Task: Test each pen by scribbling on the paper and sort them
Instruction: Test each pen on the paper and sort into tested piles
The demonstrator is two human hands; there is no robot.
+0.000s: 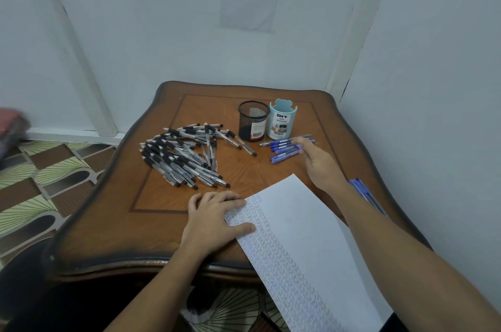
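Reaching over the cluster of blue plastic pens [284,147], the right hand [318,162] has its fingers spread and fairly straight. The tips touch the cluster's near end. No pen looks pinched, though motion blur softens the fingertips.

Judgement: the next pen to test is being picked from this group.

- Just beyond the fingertips stand a black wire-mesh cup [253,121] and a light blue plastic organizer cup [282,120], side by side and touching. They are probably the sorting bins.
- Behind the wrist, under the forearm, a second bunch of blue pens [366,192] lies at the table edge, kept apart from the first.
- The left hand [214,216] presses down on the corner of the white scribbled paper sheet [303,236], fingers relaxed and thumb on the sheet. This likely pins it, since its near end overhangs the brown wooden table [108,223].
- Beyond the left hand's knuckles lies a loose heap of clear-barrelled black pens [184,158].
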